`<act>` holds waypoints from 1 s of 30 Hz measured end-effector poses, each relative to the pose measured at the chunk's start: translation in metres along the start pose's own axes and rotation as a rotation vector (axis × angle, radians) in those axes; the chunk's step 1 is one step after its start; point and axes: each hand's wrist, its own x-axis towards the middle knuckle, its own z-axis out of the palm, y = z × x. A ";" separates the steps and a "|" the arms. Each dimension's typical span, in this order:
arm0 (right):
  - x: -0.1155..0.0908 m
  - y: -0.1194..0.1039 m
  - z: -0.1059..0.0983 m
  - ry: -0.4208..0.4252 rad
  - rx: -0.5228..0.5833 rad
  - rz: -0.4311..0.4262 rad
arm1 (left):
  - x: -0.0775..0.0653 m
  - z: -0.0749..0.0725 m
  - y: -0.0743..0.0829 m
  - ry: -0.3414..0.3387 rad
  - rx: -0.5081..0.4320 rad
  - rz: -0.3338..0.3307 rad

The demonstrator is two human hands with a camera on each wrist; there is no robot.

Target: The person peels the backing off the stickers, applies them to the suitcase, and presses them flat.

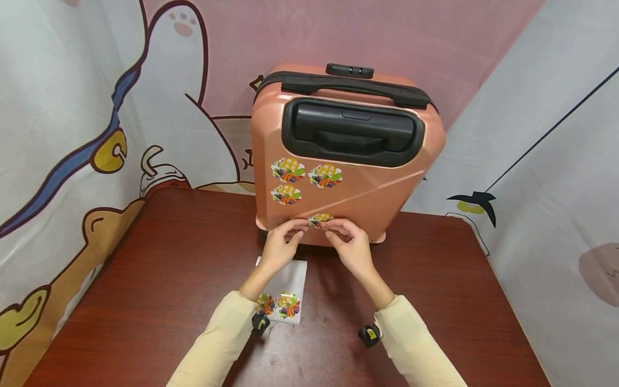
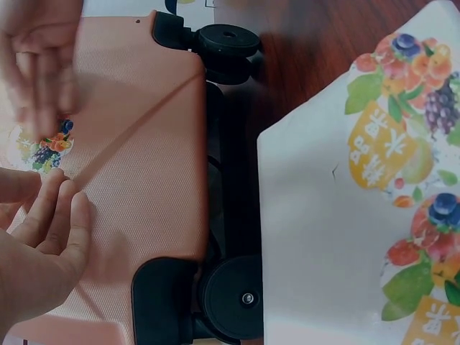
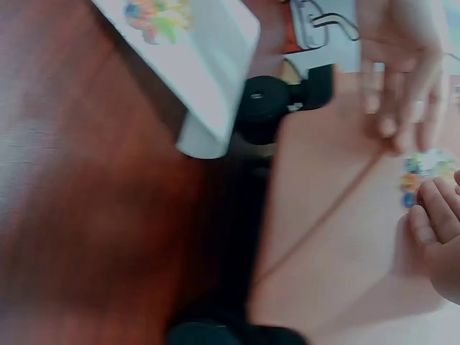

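Note:
A peach-coloured suitcase (image 1: 382, 188) stands upright at the back of the table. Low on its front is a round fruit sticker (image 1: 320, 219), between my two hands. My left hand (image 1: 280, 247) has its fingertips at the sticker's left edge, thumb apart from the fingers. From the other side, my right hand (image 1: 354, 250) brings its fingers to the right edge. In the left wrist view the sticker (image 2: 52, 149) looks flat against the shell, with the fingers fairly straight beside it and the right hand blurred. Fingers partly cover the sticker in the right wrist view.
Three similar stickers (image 1: 286, 194) are on the suitcase higher up. A white backing sheet (image 1: 292, 274) with fruit stickers (image 1: 288, 305) lies on the brown table (image 1: 193, 269), partly beneath my left forearm. Black wheels (image 2: 241, 298) show under the suitcase. Printed cloth surrounds the table.

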 end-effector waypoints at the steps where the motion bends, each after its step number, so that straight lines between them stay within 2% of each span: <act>1: 0.002 -0.004 -0.001 0.009 0.010 -0.017 | 0.000 0.000 0.000 0.000 -0.001 0.000; 4: 0.007 -0.013 -0.002 0.031 0.049 -0.066 | 0.000 0.000 0.000 0.006 -0.001 0.003; 7: 0.009 -0.017 -0.003 0.042 0.069 -0.077 | 0.001 0.000 -0.001 0.007 0.002 0.005; 18: -0.003 0.008 -0.003 0.005 0.043 0.037 | 0.000 0.000 0.000 -0.005 0.000 -0.007; 22: -0.001 0.009 -0.005 0.018 0.061 0.013 | 0.000 0.001 -0.001 0.000 -0.002 -0.008; 30: 0.008 0.015 -0.011 0.078 0.116 -0.089 | -0.001 0.000 0.000 -0.002 0.007 -0.011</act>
